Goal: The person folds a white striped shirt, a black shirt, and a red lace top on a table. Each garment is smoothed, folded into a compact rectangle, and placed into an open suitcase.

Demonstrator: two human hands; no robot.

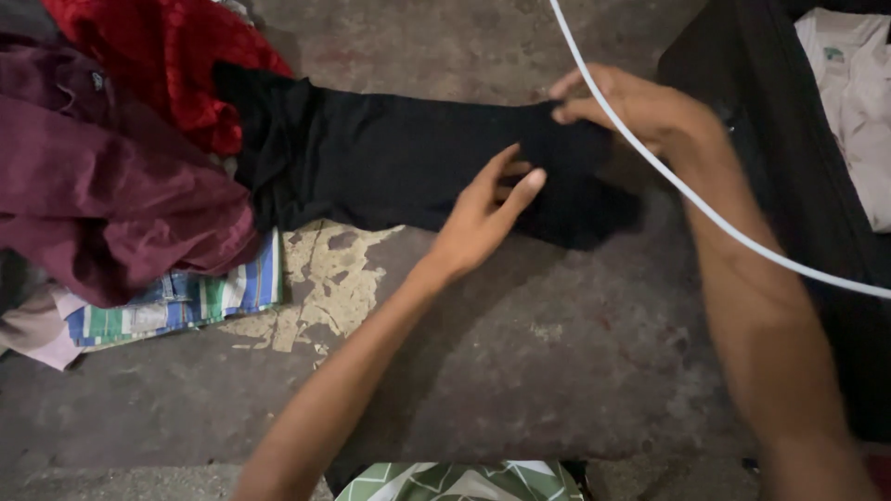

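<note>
A black garment [390, 158] lies spread flat on the concrete floor [557, 371], running from the clothes pile at the left to the right. My left hand [484, 215] rests flat on its lower right part, fingers apart and pointing right. My right hand [631, 104] pinches the garment's far right edge between thumb and fingers. A white cable [705, 209] crosses over my right wrist.
A heap of clothes sits at the left: a maroon garment [102, 186], a red one [167, 56] and a striped blue-green cloth [176, 301]. A dark open case [789, 158] with pale clothes [858, 102] stands at the right. A green patterned cloth [464, 482] lies at the bottom edge.
</note>
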